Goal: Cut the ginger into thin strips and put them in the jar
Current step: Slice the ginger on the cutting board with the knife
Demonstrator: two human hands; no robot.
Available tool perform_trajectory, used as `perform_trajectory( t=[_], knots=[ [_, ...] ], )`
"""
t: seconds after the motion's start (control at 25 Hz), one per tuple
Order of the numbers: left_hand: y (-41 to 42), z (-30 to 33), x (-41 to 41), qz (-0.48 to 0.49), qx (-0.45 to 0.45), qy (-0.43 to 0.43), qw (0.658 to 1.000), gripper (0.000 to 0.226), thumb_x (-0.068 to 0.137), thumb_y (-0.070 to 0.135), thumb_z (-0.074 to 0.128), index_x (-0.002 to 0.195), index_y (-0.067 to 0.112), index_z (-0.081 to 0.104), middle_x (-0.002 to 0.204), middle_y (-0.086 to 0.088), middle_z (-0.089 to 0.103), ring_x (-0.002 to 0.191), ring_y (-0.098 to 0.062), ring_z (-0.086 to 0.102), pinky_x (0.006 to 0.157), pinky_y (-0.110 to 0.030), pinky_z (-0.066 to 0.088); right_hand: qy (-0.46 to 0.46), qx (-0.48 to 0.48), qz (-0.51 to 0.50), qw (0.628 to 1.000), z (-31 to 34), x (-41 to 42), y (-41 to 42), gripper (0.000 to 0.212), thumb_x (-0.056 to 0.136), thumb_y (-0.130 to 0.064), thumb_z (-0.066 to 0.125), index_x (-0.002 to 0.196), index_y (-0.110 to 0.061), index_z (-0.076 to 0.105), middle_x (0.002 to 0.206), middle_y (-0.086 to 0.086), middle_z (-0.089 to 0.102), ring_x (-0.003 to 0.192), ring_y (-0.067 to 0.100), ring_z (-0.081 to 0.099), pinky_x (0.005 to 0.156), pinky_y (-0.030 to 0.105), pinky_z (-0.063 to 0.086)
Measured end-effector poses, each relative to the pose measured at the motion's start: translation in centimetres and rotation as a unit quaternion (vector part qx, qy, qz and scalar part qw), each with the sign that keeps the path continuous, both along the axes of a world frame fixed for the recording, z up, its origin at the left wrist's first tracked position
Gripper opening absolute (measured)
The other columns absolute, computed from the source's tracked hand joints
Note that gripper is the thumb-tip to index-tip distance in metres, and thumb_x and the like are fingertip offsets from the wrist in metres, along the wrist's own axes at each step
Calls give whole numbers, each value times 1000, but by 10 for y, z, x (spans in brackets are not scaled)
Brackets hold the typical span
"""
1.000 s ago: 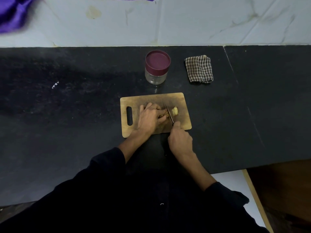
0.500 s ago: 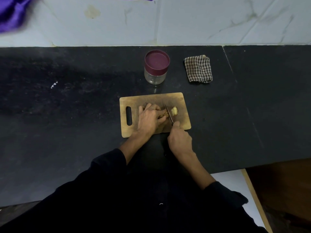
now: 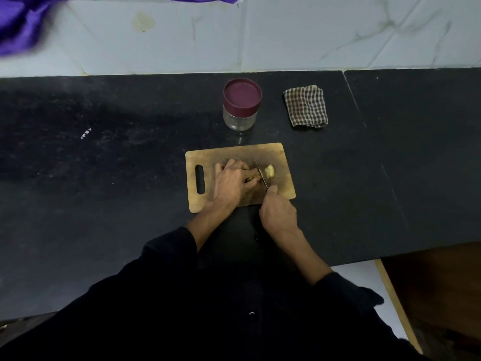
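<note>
On the wooden cutting board (image 3: 276,155), which lies near the middle of the black counter (image 3: 104,178), the left hand (image 3: 231,182) has its fingers curled over the ginger (image 3: 253,177) and holds it down, while the right hand (image 3: 278,213) grips the handle of a knife (image 3: 261,173) at the board's front edge, the blade standing between the held ginger and a pale cut piece (image 3: 269,171) toward the board's right side. The jar (image 3: 241,104), with its dark red lid on, stands behind the board's back edge, and a folded checked cloth (image 3: 305,106) lies to the right of the jar, near the counter's back edge.
</note>
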State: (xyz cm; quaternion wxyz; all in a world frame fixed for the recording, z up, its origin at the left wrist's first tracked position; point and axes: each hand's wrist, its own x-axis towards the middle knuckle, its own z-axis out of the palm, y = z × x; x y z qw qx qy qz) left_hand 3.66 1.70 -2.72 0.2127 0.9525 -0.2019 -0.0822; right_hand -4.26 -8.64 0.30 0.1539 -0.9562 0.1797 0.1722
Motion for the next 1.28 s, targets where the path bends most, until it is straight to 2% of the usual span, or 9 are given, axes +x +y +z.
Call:
perform_trajectory(
  t=[0.16,0.36,0.52,0.64,0.8,1.0,1.2,1.28],
  knots=[
    [-1,-1,-3,12,-11,0,1000,30,93,37,56,120,29,66,119,4,61,112,-17,44,93,-40,30,-2,14,-3,1000,1,19,1,19,103,-15,36,118,-7,46,107,14,67,96,31,67,69,36,45],
    [-2,-1,-3,23,-5,5,1000,33,93,39,55,124,31,63,121,6,60,112,-16,44,92,-37,28,31,27,-12,999,2,-7,-6,14,101,-8,35,112,-7,44,109,16,64,101,36,64,74,40,42],
    [0,-2,-2,18,-13,2,1000,33,93,40,55,124,31,63,120,7,61,109,-15,44,89,-35,25,47,40,-14,998,0,-10,-18,9,101,-12,38,106,-11,45,108,14,64,98,34,63,77,43,45],
    [1,-3,-1,8,-13,2,1000,34,93,42,54,124,31,63,119,6,60,108,-15,43,89,-35,25,33,54,-28,998,0,-1,-24,13,101,-15,40,110,-11,48,108,15,65,97,34,63,82,48,50],
    [2,-2,0,3,-12,7,1000,35,94,41,54,126,30,61,121,5,59,110,-15,43,92,-36,26,27,82,-33,996,2,0,-28,15,102,-20,40,110,-10,49,109,15,63,99,34,61,79,45,46],
    [2,-4,-1,12,-11,2,1000,34,93,42,54,124,30,62,121,6,60,109,-15,43,93,-36,26,26,126,-51,990,-2,-7,-31,10,104,-24,41,100,-15,45,99,10,57,98,31,59,82,44,48],
    [2,-4,-2,13,-15,0,1000,35,93,43,54,126,30,62,120,6,59,107,-13,42,91,-34,25,42,196,-90,975,-4,-11,-38,24,102,-26,44,119,-12,53,112,12,61,102,30,60,90,46,50],
    [2,-4,-2,12,-17,0,1000,35,93,43,54,126,30,62,121,6,59,108,-13,42,90,-34,25,49,214,-105,970,-4,-15,-41,24,102,-28,45,119,-13,54,114,13,61,102,31,61,90,46,51]
  ],
)
